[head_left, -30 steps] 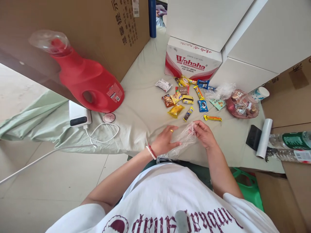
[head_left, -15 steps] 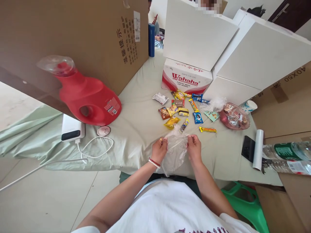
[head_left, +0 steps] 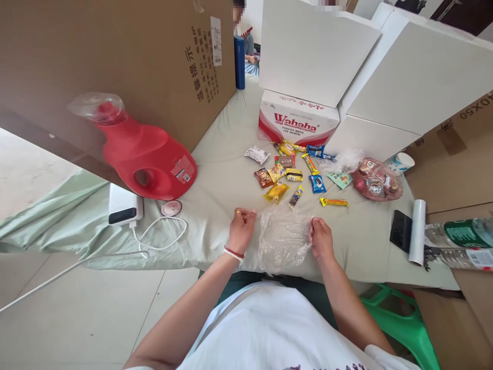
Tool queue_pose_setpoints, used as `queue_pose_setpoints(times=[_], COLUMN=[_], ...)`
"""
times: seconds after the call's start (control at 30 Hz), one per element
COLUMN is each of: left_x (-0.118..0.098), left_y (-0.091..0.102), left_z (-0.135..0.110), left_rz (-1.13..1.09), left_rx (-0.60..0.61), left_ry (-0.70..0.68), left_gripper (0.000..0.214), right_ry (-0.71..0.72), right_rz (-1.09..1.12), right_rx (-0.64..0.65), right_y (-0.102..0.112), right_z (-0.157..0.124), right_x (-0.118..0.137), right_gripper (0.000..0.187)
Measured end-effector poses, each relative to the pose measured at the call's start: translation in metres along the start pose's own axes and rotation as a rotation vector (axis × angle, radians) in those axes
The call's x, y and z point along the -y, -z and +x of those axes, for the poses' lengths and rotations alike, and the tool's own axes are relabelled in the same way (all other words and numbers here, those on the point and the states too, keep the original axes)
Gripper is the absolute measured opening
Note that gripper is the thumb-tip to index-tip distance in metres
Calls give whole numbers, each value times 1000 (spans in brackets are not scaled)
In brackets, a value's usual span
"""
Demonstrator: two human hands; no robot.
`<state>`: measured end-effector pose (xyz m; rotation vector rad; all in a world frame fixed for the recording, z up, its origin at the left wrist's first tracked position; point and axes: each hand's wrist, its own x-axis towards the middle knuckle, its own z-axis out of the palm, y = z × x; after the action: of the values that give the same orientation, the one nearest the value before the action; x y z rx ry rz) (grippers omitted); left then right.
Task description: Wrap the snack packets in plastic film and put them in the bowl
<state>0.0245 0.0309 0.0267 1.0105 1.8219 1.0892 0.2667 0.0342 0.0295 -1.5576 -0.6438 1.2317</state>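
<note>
A crumpled clear plastic bag (head_left: 285,241) hangs and spreads at the near edge of the cloth-covered table, in front of my body. My right hand (head_left: 322,237) pinches its right upper edge. My left hand (head_left: 242,228), wearing a red and a white bracelet, is closed just left of the bag. A small gap shows between its fingertips and the visible film, so I cannot tell whether it holds an edge. Beyond the hands lie several wrapped snacks, among them a yellow packet (head_left: 276,192), a small bar (head_left: 296,197), a blue packet (head_left: 318,184) and a yellow-orange bar (head_left: 334,202).
Left stand a red jug (head_left: 154,154) with film over its top and a white power bank (head_left: 125,205) with a cable. A Wahaba-style water carton, lettered Wahaha (head_left: 296,121), stands behind. Right are a film-covered pink bowl (head_left: 377,180), paper cup (head_left: 400,162), white roll (head_left: 417,234) and bottles (head_left: 462,234).
My hands have moved farther apart, the left one leftward and the right one rightward. The plastic bag is spread wider, and its visible left edge is now apart from my left fingertips.
</note>
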Motion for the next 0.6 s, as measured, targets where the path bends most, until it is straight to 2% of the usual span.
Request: queue_pose_setpoints(times=[0.13, 0.23, 0.3, 0.4, 0.47, 0.53, 0.6], left_x=[-17, -16, -9, 4, 11, 14, 13], left_y=[-2, -5, -2, 7, 15, 20, 22], left_z=[-20, -25, -19, -5, 4, 9, 11], left_rz=[602, 769, 715, 511, 222, -86, -259], left_rx=[203, 343, 354, 307, 260, 225, 226], left_ry=[-245, -275, -243, -179, -71, 50, 134], left_gripper=[41, 17, 6, 11, 11, 20, 29], right_ry=[29, 44, 69, 89, 73, 56, 54], right_rz=[2, -58, -112, -150, -160, -169, -177], right_rx=[-1, 3, 1, -6, -19, -23, -4], right_y=[-4, -4, -1, 7, 12, 15, 16], right_z=[0, 1, 2, 5, 7, 7, 7], right_x=[-7, -12, -13, -13, -13, -13, -15], right_gripper=[42, 45, 45, 46, 48, 51, 51])
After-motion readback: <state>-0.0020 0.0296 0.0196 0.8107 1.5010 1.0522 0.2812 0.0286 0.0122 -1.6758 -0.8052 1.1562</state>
